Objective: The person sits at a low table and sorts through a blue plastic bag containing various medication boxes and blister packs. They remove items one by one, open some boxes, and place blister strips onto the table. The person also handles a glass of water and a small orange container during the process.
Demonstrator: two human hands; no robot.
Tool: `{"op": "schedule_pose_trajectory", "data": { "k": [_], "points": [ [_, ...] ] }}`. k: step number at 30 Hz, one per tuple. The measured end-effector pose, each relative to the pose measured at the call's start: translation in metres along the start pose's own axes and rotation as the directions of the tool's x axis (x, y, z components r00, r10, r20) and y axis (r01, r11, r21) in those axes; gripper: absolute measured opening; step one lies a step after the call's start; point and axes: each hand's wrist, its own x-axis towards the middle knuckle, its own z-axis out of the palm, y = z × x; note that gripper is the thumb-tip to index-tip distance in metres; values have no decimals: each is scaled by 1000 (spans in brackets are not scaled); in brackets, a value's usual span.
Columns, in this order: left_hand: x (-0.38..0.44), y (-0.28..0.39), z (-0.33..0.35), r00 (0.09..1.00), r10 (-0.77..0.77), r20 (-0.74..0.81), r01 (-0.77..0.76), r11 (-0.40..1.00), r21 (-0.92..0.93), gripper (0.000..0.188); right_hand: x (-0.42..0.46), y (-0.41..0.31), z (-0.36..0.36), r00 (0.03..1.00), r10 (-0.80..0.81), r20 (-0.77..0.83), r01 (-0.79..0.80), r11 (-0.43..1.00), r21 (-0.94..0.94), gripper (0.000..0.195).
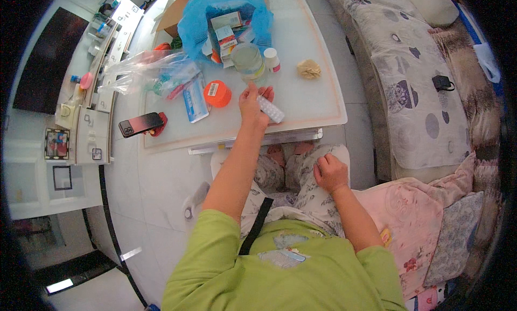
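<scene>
My left hand (pixel 254 105) reaches over the near side of the table and holds a silvery blister pack of pills (pixel 270 109), which sticks out to the lower right. Just beyond the fingers stand a clear glass jar (pixel 247 60) and a white pill bottle (pixel 272 60) with a white cap. To the left of this hand is an orange round container (pixel 217 94) with a barcode label. On my right thigh rests my right hand (pixel 332 172), its fingers curled in with nothing seen in them.
A blue plastic bag (pixel 190 24) full of medicine boxes (pixel 226 36) sits at the back of the white table (pixel 307 105). Leftward lie a clear plastic bag (pixel 137 70), a blue-and-white packet (pixel 195 100) and a phone (pixel 140 124) at the table's edge. Crumpled tan paper (pixel 309 69) lies right.
</scene>
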Motion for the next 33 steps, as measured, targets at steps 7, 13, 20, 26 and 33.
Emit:
{"op": "schedule_pose_trajectory", "data": {
  "k": [7, 13, 20, 26, 33],
  "points": [
    [13, -23, -11, 988, 144, 48, -145, 989, 23, 40, -1, -2, -2, 1000, 20, 17, -20, 1000, -3, 15],
    [-28, -3, -7, 965, 261, 38, -248, 851, 463, 35, 0, 1, 0, 999, 28, 19, -28, 999, -29, 15],
    [-40, 60, -36, 779, 529, 337, -619, 561, 549, 27, -2, -1, 1, 999, 21, 40, -19, 999, -45, 16],
    [-10, 198, -32, 440, 815, 377, -589, -55, 806, 35, -3, 1, 2, 994, 62, 96, -50, 992, -117, 17],
    [64, 315, -56, 636, 679, 366, -64, -426, 903, 43, 2, -3, 1, 994, 64, 85, -58, 995, -80, 17]
  ]
}}
